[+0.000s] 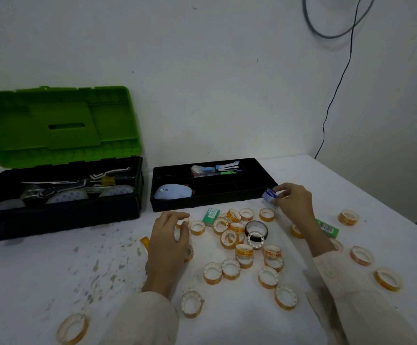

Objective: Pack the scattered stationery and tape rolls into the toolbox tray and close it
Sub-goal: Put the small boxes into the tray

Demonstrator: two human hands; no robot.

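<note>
The right hand (293, 204) pinches a small blue-and-white box (269, 195) between thumb and fingertips, just at the near right corner of the black tray (215, 204), apparently lined up to drop into one of the vacant compartments there. The left hand (170, 236) hovers with fingers curled down over a tape roll (183, 222) at the edge of the pile; whether it grips that roll I cannot tell, though the pose suggests readying the next pick. The tray sits out on the table (53, 270) beside the toolbox (60, 217), whose green lid (60, 125) stands open (sensible, since the tray presumably goes back in before closing). Most tape rolls (230, 239) lie scattered in front of the tray, with green boxes (211, 216) among them. The rolls carry orange print and the boxes a pale label, but none is legible.
</note>
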